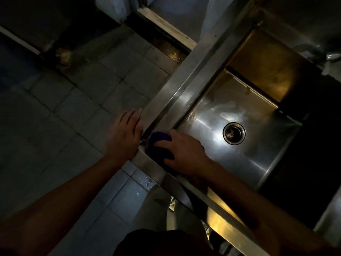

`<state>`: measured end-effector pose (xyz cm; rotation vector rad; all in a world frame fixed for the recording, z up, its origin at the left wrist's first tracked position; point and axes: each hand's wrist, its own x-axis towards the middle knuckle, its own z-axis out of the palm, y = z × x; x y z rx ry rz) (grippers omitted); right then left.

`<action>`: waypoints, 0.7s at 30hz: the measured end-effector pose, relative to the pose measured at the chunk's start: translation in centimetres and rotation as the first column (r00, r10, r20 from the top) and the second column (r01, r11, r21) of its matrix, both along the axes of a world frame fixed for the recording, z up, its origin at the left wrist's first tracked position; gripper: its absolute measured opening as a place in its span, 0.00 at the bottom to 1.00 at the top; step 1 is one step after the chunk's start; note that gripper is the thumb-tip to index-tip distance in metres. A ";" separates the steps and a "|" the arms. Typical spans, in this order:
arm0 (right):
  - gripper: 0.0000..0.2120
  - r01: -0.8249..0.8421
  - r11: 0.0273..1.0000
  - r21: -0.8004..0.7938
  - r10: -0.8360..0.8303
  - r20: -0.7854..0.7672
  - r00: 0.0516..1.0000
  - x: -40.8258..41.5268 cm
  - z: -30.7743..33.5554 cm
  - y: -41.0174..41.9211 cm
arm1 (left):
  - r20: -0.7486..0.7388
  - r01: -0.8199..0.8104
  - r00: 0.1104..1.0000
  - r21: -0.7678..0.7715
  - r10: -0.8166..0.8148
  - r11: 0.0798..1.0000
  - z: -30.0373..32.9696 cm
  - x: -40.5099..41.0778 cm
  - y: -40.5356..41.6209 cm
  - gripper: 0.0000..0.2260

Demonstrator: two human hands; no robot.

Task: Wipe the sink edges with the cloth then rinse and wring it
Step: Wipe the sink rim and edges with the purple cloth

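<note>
Head view: your right hand [184,154] is pressing the cloth [158,145] onto the sink [166,100] corner, fingers curled over it; your left hand [125,133] is resting flat just beside. Pressing so near the outer lip, you are risking the cloth sliding off to the floor.

— What sort of place?
— A dim kitchen or scullery, working sort. Item: steel sink [245,145], deep square basin, round drain [234,133] in its floor.
— Anything more?
— Item: broad steel rim [177,93] running round the basin. Item: grey tiled floor [77,111], grimy at the joints. Item: pale door frame [166,26] at floor level beyond the sink's corner.
</note>
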<state>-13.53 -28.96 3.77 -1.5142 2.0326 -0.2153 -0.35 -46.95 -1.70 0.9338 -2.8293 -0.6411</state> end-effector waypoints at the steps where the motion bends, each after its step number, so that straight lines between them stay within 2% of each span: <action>1: 0.25 -0.058 0.998 0.037 0.058 0.007 0.998 -0.3 0.4 0.1 | 0.002 -0.008 1.000 -0.003 0.008 1.000 0.0 0.0 0.0 0.21; 4: 0.24 -0.238 0.959 0.157 0.234 0.043 0.971 -1.6 1.4 1.2 | 0.001 -0.006 1.000 -0.059 0.006 0.998 -0.1 0.1 0.1 0.20; 6: 0.22 -0.292 0.930 0.224 0.272 0.114 0.956 -2.5 2.1 2.2 | -0.001 -0.006 1.000 -0.075 0.006 0.997 -0.2 0.2 0.0 0.19; 8: 0.23 -0.211 0.952 0.221 0.174 0.175 0.969 -3.4 2.8 2.7 | 0.002 -0.017 1.000 -0.060 0.018 0.998 -0.3 0.3 0.0 0.19; 10: 0.29 -0.062 0.989 0.131 0.037 0.189 0.981 -3.5 3.1 1.9 | -0.001 -0.031 1.000 -0.046 0.031 0.998 -0.3 0.4 -0.1 0.20; 12: 0.29 0.009 0.998 0.055 -0.017 0.160 0.987 -2.4 3.1 -0.1 | -0.007 -0.042 0.999 -0.035 0.042 0.998 -0.3 0.5 -0.1 0.19; 17: 0.29 -0.045 0.999 0.021 0.045 -0.011 0.999 4.4 1.5 -2.1 | -0.010 -0.037 0.999 0.006 0.037 0.999 -0.6 0.5 -0.5 0.22; 21: 0.26 -0.116 0.993 0.021 0.115 0.017 0.993 5.4 1.7 1.1 | -0.005 -0.043 0.999 0.005 0.043 0.999 -0.1 0.2 -0.2 0.22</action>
